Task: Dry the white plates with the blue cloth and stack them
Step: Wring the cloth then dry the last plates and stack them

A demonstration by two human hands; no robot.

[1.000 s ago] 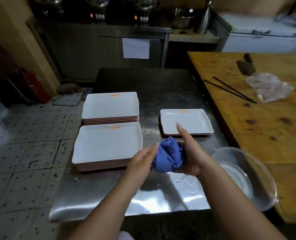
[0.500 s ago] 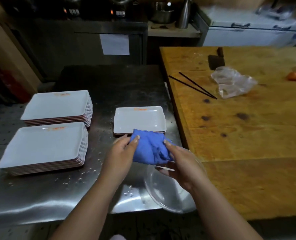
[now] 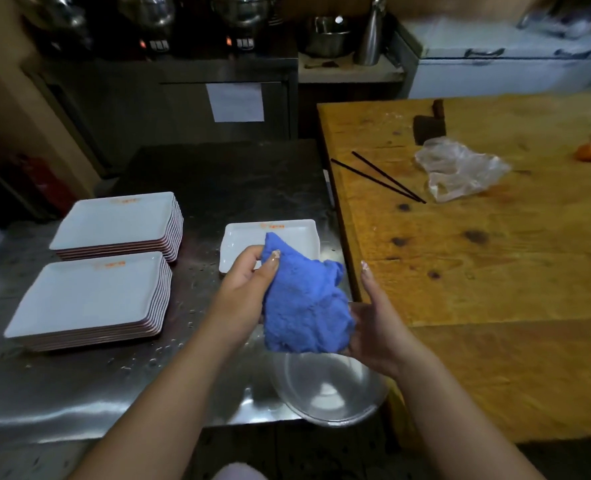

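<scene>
The blue cloth (image 3: 302,303) hangs between my hands above the steel table (image 3: 79,393). My left hand (image 3: 244,289) pinches its upper left edge with thumb and fingers. My right hand (image 3: 373,323) cups the cloth's lower right side from underneath, index finger pointing up. A low stack of white rectangular plates (image 3: 252,240) lies just behind the cloth, partly hidden by it. Two taller stacks of white plates sit at the left, one near (image 3: 86,299) and one farther back (image 3: 117,220).
A clear glass bowl (image 3: 328,389) sits at the table's front edge under my hands. The wooden table (image 3: 495,271) at right holds black chopsticks (image 3: 380,176), a crumpled plastic bag (image 3: 460,168) and a cleaver (image 3: 429,124). Water drops dot the steel surface.
The bunched cloth has been spread open between my hands and lifted slightly. The view has shifted right since the first frame.
</scene>
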